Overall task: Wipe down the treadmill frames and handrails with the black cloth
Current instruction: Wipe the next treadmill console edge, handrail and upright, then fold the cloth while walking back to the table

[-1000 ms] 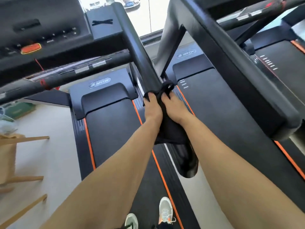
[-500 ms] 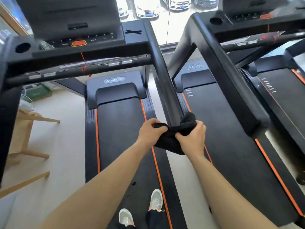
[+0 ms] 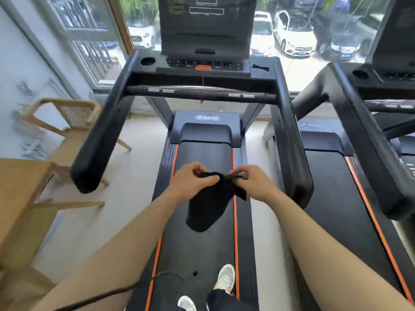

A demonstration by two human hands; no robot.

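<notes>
Hands (image 3: 221,182) on limp black cloth (image 3: 208,205)

materials and surface finish

black cloth (image 3: 210,205): soft, matt fabric, hanging limp in folds. handrails (image 3: 101,140): black, smooth, dull sheen, look like moulded plastic or padding. running belt (image 3: 202,158): matt black, finely textured, edged by glossy orange strips. console (image 3: 206,25): dark, smooth plastic panel. chair (image 3: 67,122): pale wood frame, woven cane back. floor (image 3: 125,198): light, smooth, faintly glossy.

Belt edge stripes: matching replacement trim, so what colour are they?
Orange stripes, clearest in the head view.
</notes>
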